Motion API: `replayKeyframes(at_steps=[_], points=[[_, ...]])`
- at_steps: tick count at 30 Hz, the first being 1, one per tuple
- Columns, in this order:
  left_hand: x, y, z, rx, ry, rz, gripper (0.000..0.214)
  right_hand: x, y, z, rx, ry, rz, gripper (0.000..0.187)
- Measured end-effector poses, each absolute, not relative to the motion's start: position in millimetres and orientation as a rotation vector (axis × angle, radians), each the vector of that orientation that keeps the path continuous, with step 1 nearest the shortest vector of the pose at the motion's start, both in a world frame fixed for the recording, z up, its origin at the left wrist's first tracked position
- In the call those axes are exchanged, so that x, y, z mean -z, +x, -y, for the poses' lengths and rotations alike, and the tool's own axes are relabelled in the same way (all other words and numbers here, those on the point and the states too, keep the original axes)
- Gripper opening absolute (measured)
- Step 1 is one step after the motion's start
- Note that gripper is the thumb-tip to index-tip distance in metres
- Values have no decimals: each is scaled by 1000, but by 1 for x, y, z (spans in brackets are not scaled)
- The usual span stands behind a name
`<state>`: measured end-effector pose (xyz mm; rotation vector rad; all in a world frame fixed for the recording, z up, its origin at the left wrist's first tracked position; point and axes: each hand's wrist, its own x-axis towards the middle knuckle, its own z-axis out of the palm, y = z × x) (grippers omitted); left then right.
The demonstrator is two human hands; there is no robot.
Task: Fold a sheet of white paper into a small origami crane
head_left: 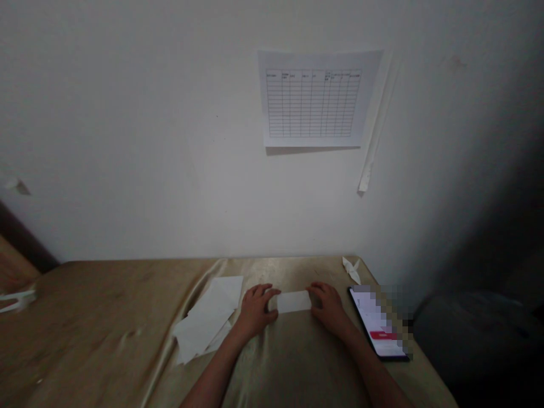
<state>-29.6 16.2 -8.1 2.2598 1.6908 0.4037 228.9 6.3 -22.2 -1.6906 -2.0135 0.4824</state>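
Left hand and right hand were curved at opposite ends of the white paper; thumbs and forefingers stood apart; whether either grip clamped it could not be told.

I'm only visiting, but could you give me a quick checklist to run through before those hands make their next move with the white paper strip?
1. Left hand at the left end of the white paper strip: ok.
2. Right hand at its right end: ok.
3. Firm grip at both ends: cannot tell; the fingers' contact is too small to judge.
4. Loose white sheets apart from the strip: ok, they lie to its left.
5. Phone apart from the right hand: ok, there is a gap between them.
6. Tablecloth smooth all over: not ok, it is creased beside the sheets.
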Motion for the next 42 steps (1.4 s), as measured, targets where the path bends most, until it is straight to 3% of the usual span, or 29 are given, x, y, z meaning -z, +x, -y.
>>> replayKeyframes(at_steps=[18, 25, 37, 42], points=[[18, -33, -22, -438, 2308, -1671, 56, 28, 231, -9, -481, -1574, 1986, 56], [20, -34, -22, -457, 2332, -1652, 65, 31, 230, -9, -503, -1494, 1928, 54], [16, -33, -20, -503, 2316, -1627, 50, 23, 231, -7, -614, -1512, 1886, 58], [22, -36, -23, -487, 2336, -1615, 43, 22, 233, -9, -642, -1491, 1859, 31]])
